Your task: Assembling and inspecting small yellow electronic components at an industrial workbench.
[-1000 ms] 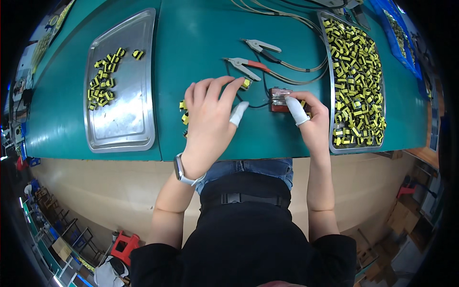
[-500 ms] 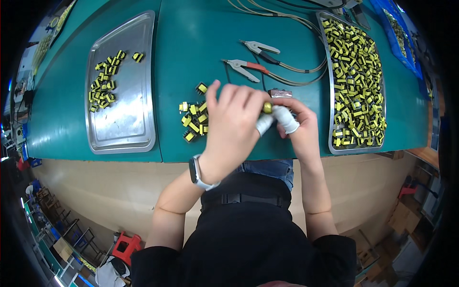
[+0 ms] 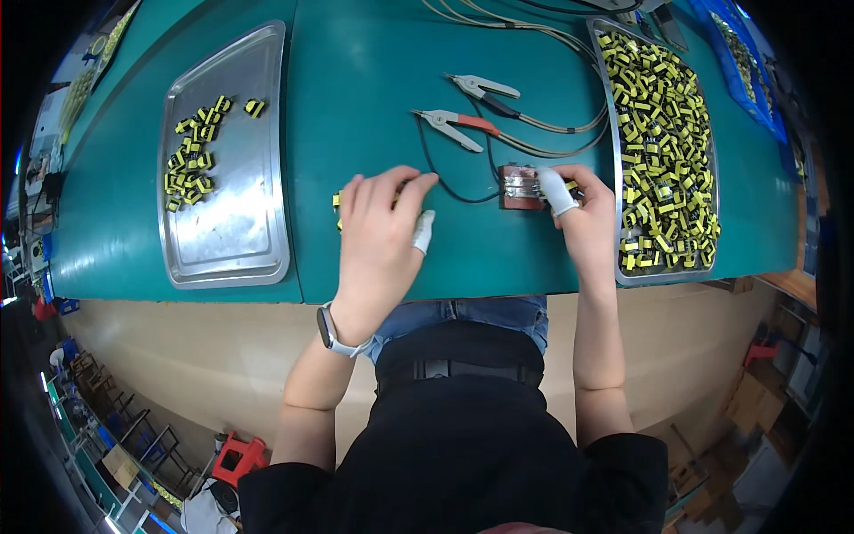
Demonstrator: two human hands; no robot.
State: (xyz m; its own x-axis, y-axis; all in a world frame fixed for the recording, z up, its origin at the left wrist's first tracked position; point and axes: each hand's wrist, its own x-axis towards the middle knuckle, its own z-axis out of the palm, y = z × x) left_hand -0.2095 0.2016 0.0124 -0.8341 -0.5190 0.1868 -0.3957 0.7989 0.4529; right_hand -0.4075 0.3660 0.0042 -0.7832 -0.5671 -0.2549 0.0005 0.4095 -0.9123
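Note:
My right hand [image 3: 587,209], its thumb in a white finger cot, pinches a small yellow-and-black transformer [image 3: 572,186]. The piece is held against the right side of a reddish-brown block with metal strips [image 3: 519,189], where its pins meet the strips. My left hand [image 3: 378,222] reaches over a small pile of the same transformers [image 3: 337,201] and mostly covers it. Its fingers are spread and curved downward, with the thumb in a white finger cot held apart. Whether its fingertips touch a piece is hidden.
A metal tray [image 3: 227,254] with several transformers stands at left; a fuller tray [image 3: 614,160] is at right. Two clip leads, one red-handled [image 3: 454,123] and one black-handled [image 3: 489,92], lie behind the block. A black wire runs to the block. A blue bin [image 3: 747,80] stands far right.
My hands, close together before, have parted. The left moved left over the pile; the right moved slightly right and holds a transformer at the block, which is now more exposed.

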